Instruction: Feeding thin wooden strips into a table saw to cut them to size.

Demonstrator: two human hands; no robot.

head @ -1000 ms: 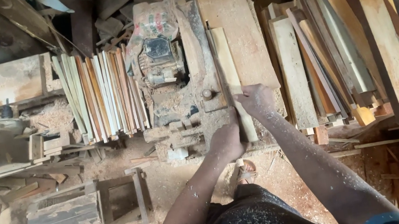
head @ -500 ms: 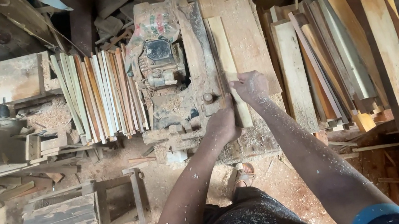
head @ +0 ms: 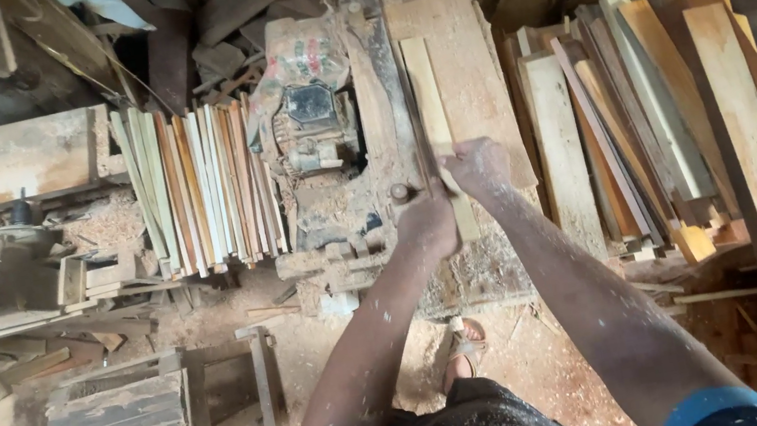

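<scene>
A narrow pale wooden strip (head: 427,94) lies lengthwise on the dusty top of a woodworking machine (head: 468,77). My right hand (head: 480,166) presses on the strip's near part, fingers closed over it. My left hand (head: 428,223) sits just beside and below it, at the strip's near end next to the machine's fence (head: 377,92). Both forearms are speckled with sawdust.
A motor under a printed sack (head: 305,103) sits left of the machine. Thin slats (head: 192,187) stand stacked further left. Wider planks (head: 685,103) are piled at the right. A small wooden stool (head: 223,384) and sawdust cover the floor at lower left.
Both hands have moved forward along the machine top, pushing the strip away from me. The view has shifted slightly closer.
</scene>
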